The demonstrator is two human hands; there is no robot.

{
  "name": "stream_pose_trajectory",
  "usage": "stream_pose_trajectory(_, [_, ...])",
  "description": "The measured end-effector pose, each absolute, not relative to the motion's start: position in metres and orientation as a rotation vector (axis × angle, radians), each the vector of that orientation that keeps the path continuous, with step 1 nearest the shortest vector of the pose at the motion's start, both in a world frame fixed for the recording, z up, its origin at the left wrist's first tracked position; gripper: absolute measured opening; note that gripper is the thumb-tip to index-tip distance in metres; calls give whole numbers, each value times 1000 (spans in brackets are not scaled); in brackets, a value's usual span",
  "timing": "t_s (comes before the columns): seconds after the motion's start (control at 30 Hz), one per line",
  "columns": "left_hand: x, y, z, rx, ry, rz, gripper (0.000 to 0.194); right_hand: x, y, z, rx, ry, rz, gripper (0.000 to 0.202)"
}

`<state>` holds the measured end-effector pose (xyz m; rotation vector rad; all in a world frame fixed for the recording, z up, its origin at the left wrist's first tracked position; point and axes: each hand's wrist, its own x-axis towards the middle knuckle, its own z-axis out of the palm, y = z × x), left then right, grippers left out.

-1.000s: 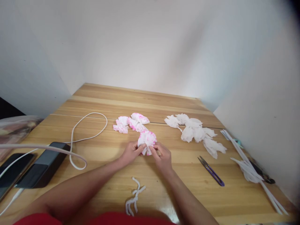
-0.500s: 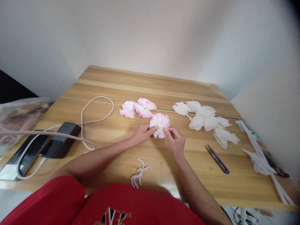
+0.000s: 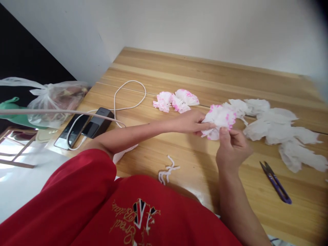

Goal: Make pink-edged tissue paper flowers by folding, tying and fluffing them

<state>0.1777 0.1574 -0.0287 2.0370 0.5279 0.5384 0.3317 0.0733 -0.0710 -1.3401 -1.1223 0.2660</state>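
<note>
Between both hands, above the table, is a ruffled white paper flower [image 3: 219, 117] with pink-tipped edges. My left hand [image 3: 191, 122] pinches its left side, thumb on the front. On its lower right edge my right hand [image 3: 233, 145] grips with thumb and fingers closed. Beyond my left hand, more pink-edged paper flowers [image 3: 186, 97] lie on the wood. White bunched paper pieces [image 3: 279, 124] spread out to the right of the hands. Nearer my body rest some short white twisted strips [image 3: 168, 170]. Purple-handled thread snips [image 3: 276, 182] lie to the right of my right hand.
At the left of the wooden table [image 3: 164, 70] stand a black power bank [image 3: 98, 123] and a phone [image 3: 71, 131], with a white cable [image 3: 129, 81] looping behind. A clear plastic bag [image 3: 56, 104] sits past the left edge. A wall rises behind the table.
The camera view has turned, so the table's things appear shifted. Both hands and the held flower are now farther right, close to the white paper pieces; the flower is still gripped by both.
</note>
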Motion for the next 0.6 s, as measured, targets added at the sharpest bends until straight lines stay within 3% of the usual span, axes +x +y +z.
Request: stream_pose_trajectory(0.6, [191, 144, -56, 1703, 561, 676, 39, 337, 73, -74, -1371, -1129, 480, 26])
